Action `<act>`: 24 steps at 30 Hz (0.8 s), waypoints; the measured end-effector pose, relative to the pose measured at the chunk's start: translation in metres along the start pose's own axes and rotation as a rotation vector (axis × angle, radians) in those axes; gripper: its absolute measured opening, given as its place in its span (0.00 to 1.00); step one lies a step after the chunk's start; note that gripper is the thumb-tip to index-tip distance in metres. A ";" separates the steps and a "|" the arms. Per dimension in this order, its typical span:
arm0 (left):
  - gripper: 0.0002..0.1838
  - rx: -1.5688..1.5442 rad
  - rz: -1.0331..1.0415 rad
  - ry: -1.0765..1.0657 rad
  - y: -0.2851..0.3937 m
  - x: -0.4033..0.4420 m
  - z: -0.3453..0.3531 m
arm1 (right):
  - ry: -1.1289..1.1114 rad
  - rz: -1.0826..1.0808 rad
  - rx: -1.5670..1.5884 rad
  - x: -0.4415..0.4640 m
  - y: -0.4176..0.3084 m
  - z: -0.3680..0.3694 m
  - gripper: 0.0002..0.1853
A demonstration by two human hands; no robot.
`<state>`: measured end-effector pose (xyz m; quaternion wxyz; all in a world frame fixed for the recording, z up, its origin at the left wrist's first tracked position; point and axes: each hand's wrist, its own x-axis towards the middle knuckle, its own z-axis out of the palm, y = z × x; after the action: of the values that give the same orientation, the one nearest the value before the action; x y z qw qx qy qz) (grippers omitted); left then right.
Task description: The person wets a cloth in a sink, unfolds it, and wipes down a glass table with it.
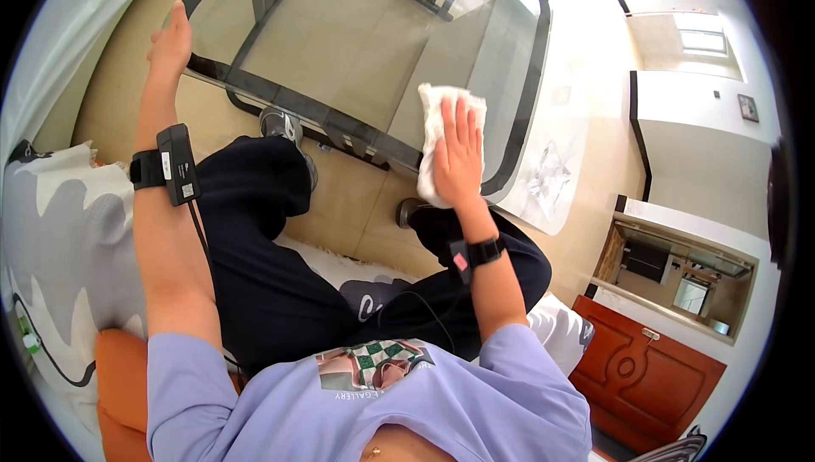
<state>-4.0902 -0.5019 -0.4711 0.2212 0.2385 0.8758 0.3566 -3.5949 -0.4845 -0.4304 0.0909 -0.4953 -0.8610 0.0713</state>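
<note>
Cloth (429, 118), white and folded into a thick pad, lies on the glass tabletop (348, 50) in the head view, close to the edge and corner nearest our right knee. Our right hand (458, 152) rests on it, open and flat, fingers extended toward the far end; we judge that this spread lets the palm and fingers bear down on the pad together without pinching it. Our left hand (172, 40) is just beside the tabletop's left corner, seen edge-on with one digit pointing up. We see nothing in it, but cannot tell how far its fingers curl or whether it touches the glass; it may be out there for balance.

We sit with knees apart in dark trousers (263, 207), which likely lets us reach forward over the near edge. A boxy device (177, 165) is strapped to our left forearm, with a cable (204, 237) running down from it, and a black band (486, 251) circles our right wrist; both straps presumably hold the gear clear of our palms.
</note>
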 end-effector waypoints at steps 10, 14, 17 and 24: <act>0.53 -0.040 -0.215 0.027 -0.007 0.014 0.012 | 0.094 0.027 -0.097 0.144 0.054 0.031 0.32; 0.53 -0.003 -0.081 0.000 -0.001 0.004 0.005 | 0.056 0.192 -0.140 0.199 0.075 0.036 0.32; 0.53 -0.022 -0.083 -0.005 0.007 -0.006 -0.001 | 0.051 0.231 -0.133 0.217 0.080 0.037 0.33; 0.58 -0.089 -0.111 -0.003 -0.001 0.006 -0.001 | 0.029 0.225 -0.142 0.199 0.068 0.035 0.33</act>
<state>-4.0955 -0.4995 -0.4722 0.2524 0.1802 0.8707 0.3818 -3.6442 -0.2790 -0.4621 0.0592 -0.5949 -0.8015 0.0126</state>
